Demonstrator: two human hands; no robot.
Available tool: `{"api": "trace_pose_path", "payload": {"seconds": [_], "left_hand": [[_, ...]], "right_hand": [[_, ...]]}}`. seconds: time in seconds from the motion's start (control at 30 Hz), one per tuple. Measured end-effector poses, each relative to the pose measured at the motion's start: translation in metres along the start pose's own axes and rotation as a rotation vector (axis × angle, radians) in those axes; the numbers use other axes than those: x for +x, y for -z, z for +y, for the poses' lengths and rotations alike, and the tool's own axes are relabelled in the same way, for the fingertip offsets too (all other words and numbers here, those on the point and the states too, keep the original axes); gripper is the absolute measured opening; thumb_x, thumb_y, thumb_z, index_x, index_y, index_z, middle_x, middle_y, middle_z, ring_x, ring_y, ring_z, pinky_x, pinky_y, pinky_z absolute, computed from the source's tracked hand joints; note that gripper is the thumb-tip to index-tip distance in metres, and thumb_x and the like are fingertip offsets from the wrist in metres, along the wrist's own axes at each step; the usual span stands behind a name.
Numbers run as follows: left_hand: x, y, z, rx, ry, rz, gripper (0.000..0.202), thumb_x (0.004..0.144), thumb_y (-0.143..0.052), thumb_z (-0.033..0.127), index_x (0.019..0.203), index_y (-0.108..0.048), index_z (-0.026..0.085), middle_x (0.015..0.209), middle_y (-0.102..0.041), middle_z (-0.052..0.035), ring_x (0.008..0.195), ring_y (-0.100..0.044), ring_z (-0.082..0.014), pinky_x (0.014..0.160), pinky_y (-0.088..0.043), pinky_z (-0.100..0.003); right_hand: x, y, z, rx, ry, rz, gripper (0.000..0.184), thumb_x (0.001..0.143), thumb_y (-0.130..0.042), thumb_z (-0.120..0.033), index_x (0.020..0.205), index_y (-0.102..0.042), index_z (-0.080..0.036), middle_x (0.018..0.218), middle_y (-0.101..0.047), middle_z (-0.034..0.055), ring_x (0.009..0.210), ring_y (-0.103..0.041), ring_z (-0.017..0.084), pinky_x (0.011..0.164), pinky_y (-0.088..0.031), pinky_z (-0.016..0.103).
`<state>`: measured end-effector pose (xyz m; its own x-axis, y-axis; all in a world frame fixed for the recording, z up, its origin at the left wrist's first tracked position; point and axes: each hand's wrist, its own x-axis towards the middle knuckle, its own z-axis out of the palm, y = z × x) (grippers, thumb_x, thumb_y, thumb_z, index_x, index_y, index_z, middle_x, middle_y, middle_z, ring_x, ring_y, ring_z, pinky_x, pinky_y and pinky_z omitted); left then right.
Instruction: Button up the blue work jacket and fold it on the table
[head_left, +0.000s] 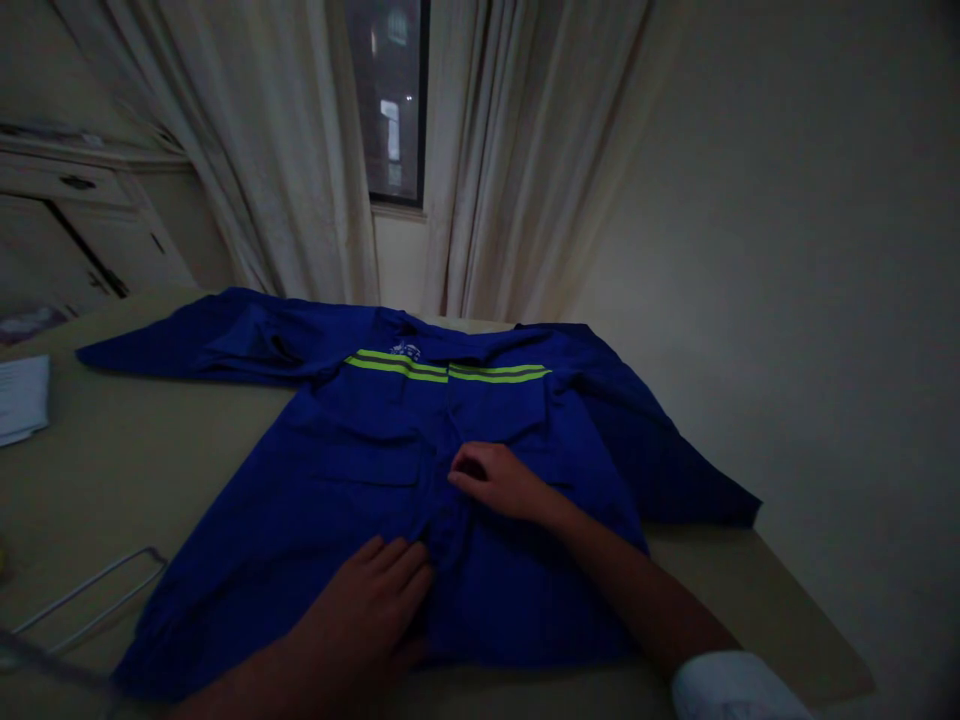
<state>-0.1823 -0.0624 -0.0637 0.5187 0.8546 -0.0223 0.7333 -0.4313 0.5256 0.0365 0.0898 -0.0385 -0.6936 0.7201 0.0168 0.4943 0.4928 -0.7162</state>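
Note:
A blue work jacket (480, 610) lies spread face up, its sleeves out to both sides and yellow-green stripes across the chest. My left hand (382, 590) is on its lower front beside the centre opening, fingers curled together on the cloth; the thumb is hidden. Farther up the opening, my right hand (495, 478) has thumb and forefinger brought together in a pinch. Whatever sits between those fingertips is too small and dark to make out.
The jacket lies on a table (802, 620). A wire hanger (90, 585) is at the lower left, with white papers (22, 398) behind it. Beyond the table are curtains (300, 150), a window (390, 100) and a cabinet (82, 220); a wall (810, 250) stands right.

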Motion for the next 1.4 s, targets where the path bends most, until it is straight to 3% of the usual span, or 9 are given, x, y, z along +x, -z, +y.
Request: {"api": "trace_pose_path", "payload": {"seconds": [0.07, 0.17, 0.33, 0.47, 0.6, 0.7, 0.83, 1.07, 1.4], "left_hand": [[-0.003, -0.008, 0.010, 0.066, 0.047, -0.121, 0.031, 0.080, -0.077, 0.023, 0.111, -0.075, 0.027, 0.124, -0.073, -0.0136, 0.117, -0.066, -0.0410, 0.102, -0.051, -0.058], [0.000, 0.002, 0.023, 0.024, 0.056, -0.208, 0.021, 0.086, -0.072, 0.024, 0.107, -0.075, 0.027, 0.116, -0.074, -0.0124, 0.109, -0.069, -0.0378, 0.093, -0.056, -0.053], [0.011, 0.039, 0.025, -0.143, -0.072, -0.251, 0.018, 0.100, -0.057, 0.034, 0.091, -0.073, 0.029, 0.094, -0.076, -0.0042, 0.084, -0.073, -0.0260, 0.072, -0.049, -0.037], [0.048, 0.059, -0.005, -0.148, 0.034, -0.024, 0.020, 0.099, -0.056, 0.029, 0.088, -0.072, 0.025, 0.085, -0.074, -0.0034, 0.076, -0.069, -0.0214, 0.067, -0.042, -0.031], [0.104, 0.070, -0.045, 0.030, 0.062, 0.151, 0.015, 0.091, -0.061, 0.019, 0.100, -0.074, 0.022, 0.101, -0.074, -0.0076, 0.096, -0.068, -0.0246, 0.084, -0.048, -0.032], [0.134, 0.067, -0.066, 0.082, -0.029, 0.122, 0.024, 0.084, -0.076, 0.025, 0.107, -0.075, 0.021, 0.112, -0.071, -0.0104, 0.110, -0.066, -0.0296, 0.095, -0.049, -0.036], [0.147, 0.052, -0.076, 0.091, -0.051, 0.116, 0.013, 0.090, -0.070, 0.028, 0.099, -0.076, 0.022, 0.106, -0.068, -0.0099, 0.099, -0.067, -0.0272, 0.086, -0.050, -0.034], [0.144, 0.043, -0.088, -0.163, -0.052, 0.185, 0.017, 0.092, -0.061, 0.023, 0.096, -0.077, 0.020, 0.091, -0.073, -0.0052, 0.080, -0.068, -0.0192, 0.072, -0.047, -0.028], [0.138, 0.039, -0.087, -0.209, -0.029, 0.310, 0.014, 0.091, -0.066, 0.021, 0.095, -0.079, 0.021, 0.092, -0.079, -0.0034, 0.084, -0.073, -0.0185, 0.078, -0.048, -0.027]], "right_hand": [[0.012, -0.002, -0.010, -0.148, -0.094, 0.037, 0.030, 0.099, -0.066, -0.049, 0.097, -0.069, -0.019, 0.089, -0.072, 0.0054, 0.078, -0.066, 0.018, 0.070, -0.045, 0.026], [0.034, -0.004, -0.024, -0.440, -0.230, 0.014, 0.048, 0.091, -0.069, -0.065, 0.104, -0.069, -0.019, 0.100, -0.075, 0.0146, 0.090, -0.071, 0.028, 0.075, -0.049, 0.034], [0.053, 0.000, -0.014, -0.525, -0.309, -0.099, 0.027, 0.081, -0.075, -0.036, 0.102, -0.072, -0.019, 0.105, -0.076, 0.0152, 0.095, -0.072, 0.031, 0.074, -0.049, 0.034], [0.049, 0.002, 0.014, -0.275, -0.274, -0.012, 0.021, 0.076, -0.072, -0.020, 0.097, -0.070, -0.020, 0.086, -0.074, 0.0035, 0.079, -0.068, 0.020, 0.067, -0.044, 0.026], [0.046, 0.002, 0.036, -0.024, -0.250, 0.023, 0.012, 0.074, -0.069, -0.012, 0.083, -0.064, -0.018, 0.074, -0.066, -0.0032, 0.071, -0.062, 0.014, 0.063, -0.039, 0.022], [0.045, 0.005, 0.044, 0.188, -0.254, 0.008, 0.013, 0.073, -0.065, -0.009, 0.081, -0.061, -0.018, 0.067, -0.062, -0.0063, 0.065, -0.060, 0.012, 0.062, -0.040, 0.021], [0.043, 0.008, 0.046, 0.387, -0.271, -0.008, 0.008, 0.080, -0.066, -0.015, 0.078, -0.059, -0.019, 0.063, -0.062, -0.0059, 0.058, -0.058, 0.012, 0.060, -0.043, 0.021], [0.041, -0.005, 0.040, 0.240, -0.165, 0.233, 0.013, 0.073, -0.067, -0.015, 0.085, -0.064, -0.018, 0.073, -0.062, -0.0047, 0.066, -0.056, 0.011, 0.063, -0.042, 0.021], [0.037, -0.010, 0.034, 0.127, -0.162, 0.260, 0.020, 0.077, -0.067, -0.019, 0.094, -0.077, -0.015, 0.072, -0.070, -0.0004, 0.062, -0.059, 0.012, 0.061, -0.042, 0.023]]}}
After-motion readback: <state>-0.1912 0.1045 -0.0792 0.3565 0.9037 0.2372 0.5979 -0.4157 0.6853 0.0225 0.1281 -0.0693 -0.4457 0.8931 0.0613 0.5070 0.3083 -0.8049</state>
